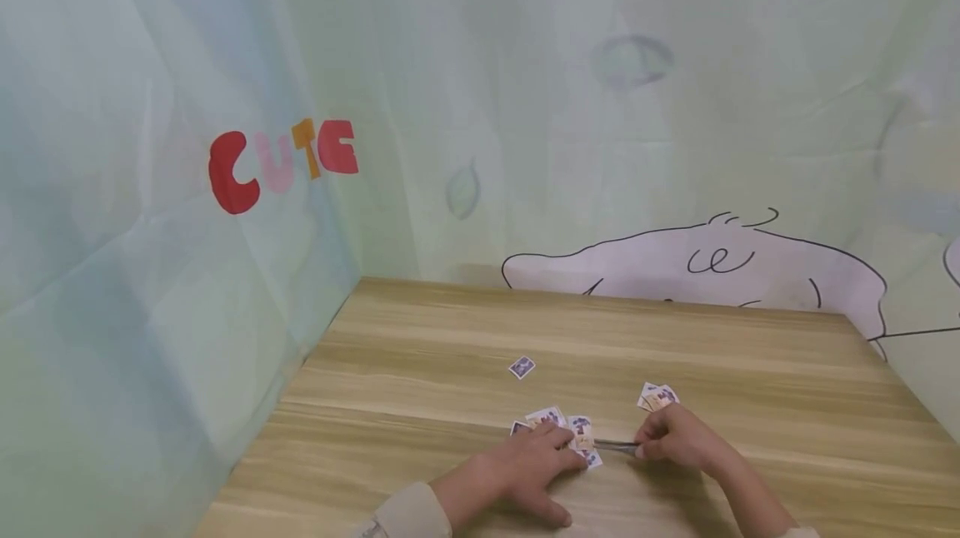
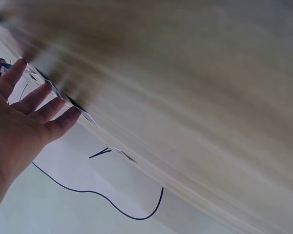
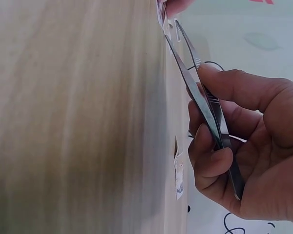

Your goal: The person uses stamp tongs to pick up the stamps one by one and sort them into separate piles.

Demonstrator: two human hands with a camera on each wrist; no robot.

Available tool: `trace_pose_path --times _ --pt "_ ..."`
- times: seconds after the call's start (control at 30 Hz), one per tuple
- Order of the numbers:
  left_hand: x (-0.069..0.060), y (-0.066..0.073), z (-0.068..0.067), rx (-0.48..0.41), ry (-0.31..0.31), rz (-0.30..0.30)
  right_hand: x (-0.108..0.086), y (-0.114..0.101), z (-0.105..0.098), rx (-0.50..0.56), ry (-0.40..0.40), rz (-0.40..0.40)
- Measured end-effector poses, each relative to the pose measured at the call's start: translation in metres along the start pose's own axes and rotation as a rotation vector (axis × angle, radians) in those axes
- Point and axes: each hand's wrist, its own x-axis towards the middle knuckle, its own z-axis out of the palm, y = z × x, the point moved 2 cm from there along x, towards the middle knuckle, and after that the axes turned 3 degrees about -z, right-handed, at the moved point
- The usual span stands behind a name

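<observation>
My left hand lies over a loose group of small stamps, its fingers spread and their tips touching them. In the left wrist view the fingertips rest at the stamps' edges. My right hand holds metal tweezers between thumb and fingers. The tweezers' tips point left, at the stamps beside my left fingers. In the right wrist view the two arms of the tweezers stand apart; whether a stamp lies between the tips I cannot tell. My left hand hides part of the group.
Just beyond my right hand lies a small overlapping pile of stamps. A single purple stamp lies farther back on the wooden table. Printed cloth hangs along the table's back and left sides.
</observation>
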Motion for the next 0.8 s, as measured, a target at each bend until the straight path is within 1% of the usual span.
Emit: trace_pose_path --times 0.2,0.33,0.6,0.8 --pt "0.0001 0.0014 -0.0022 0.013 0.010 -0.013 -0.0063 -0.0037 0.0008 0.040 -0.009 0.003" --pt "0.0007 0.0004 -0.0002 0.021 0.019 -0.006 -0.0075 -0.0034 0.0056 0.054 -0.014 0.009" --pt "-0.0019 -0.0015 0.0003 0.022 0.031 0.013 -0.0053 -0.0015 0.0086 0.036 0.006 -0.002" --pt "-0.0020 -0.0018 -0.0004 0.026 0.031 0.023 -0.0032 -0.0004 0.0079 0.040 0.017 0.019"
